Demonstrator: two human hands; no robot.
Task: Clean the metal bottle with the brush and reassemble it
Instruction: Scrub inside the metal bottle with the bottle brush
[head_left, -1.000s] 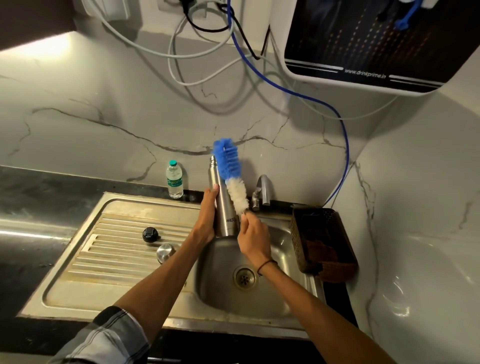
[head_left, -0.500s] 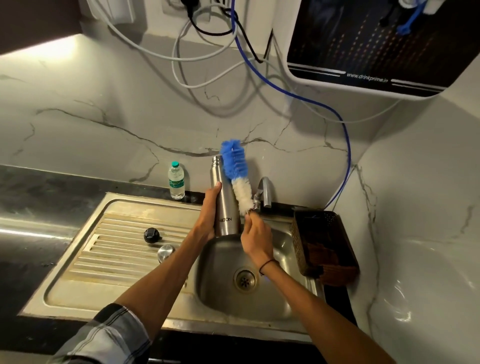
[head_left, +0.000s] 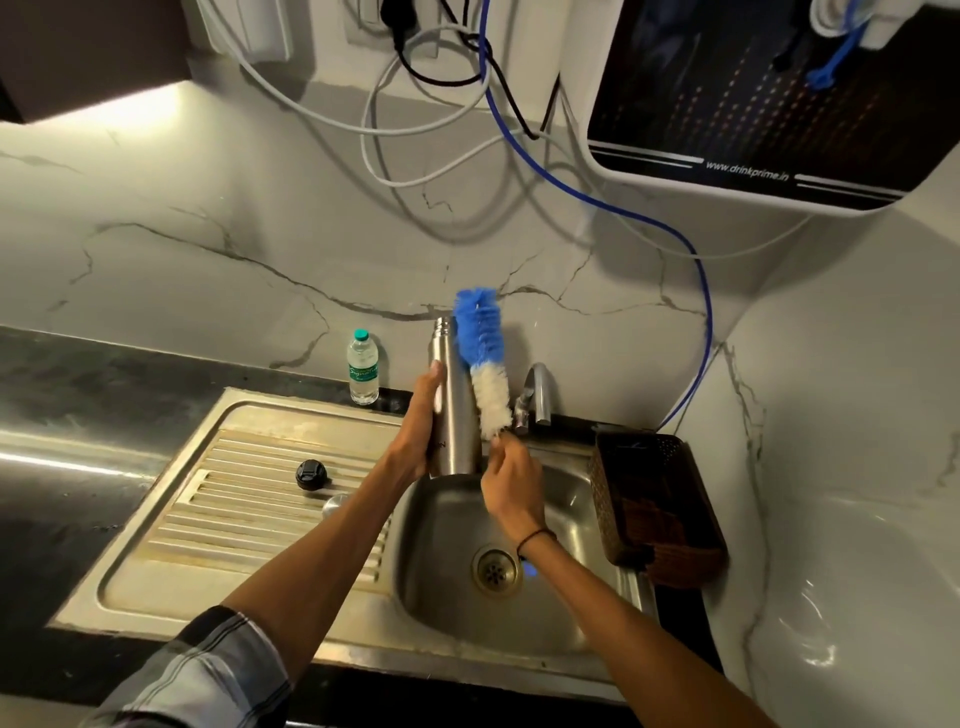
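**Bottle + brush held over sink basin**

L hand (head_left: 415, 431): wrapped round lower half of metal bottle (head_left: 454, 410), thumb up along near side, fingers curled behind. Bottle upright, mouth uncapped, base just above back rim of sink (head_left: 571, 613), over basin. Part of printed lettering visible near base, mostly hidden by palm.

R hand (head_left: 511, 483): closed on brush (head_left: 483, 364) at bottom of bristle head; handle itself hidden in fist. Fingertips blurred, exact pinch not clear. Brush head outside bottle, leaning slightly left, upper blue part touching or just beside bottle neck, cannot tell which; lower white part alongside bottle body on right. Blue tip reaches above bottle mouth. Thin dark band on R wrist.

Further out: black cap (head_left: 310, 474) lying on ribbed drainboard (head_left: 249, 519), left of L forearm. Small round metal piece (head_left: 335, 503) just beside it, partly hidden by forearm. Drain (head_left: 496, 570) in basin floor below R wrist. Tap (head_left: 534, 397) behind brush, right of bottle, spout toward basin.

Backdrop: small plastic water bottle (head_left: 362, 374), green cap, standing on dark counter against marble wall, well left of metal bottle. Dark woven basket (head_left: 660, 509) on counter, touching right edge of sink. Water purifier (head_left: 753, 93) on wall upper right; white, black + blue tubing (head_left: 597, 202) looped down wall. Plaid sleeve (head_left: 197, 675) at bottom left.
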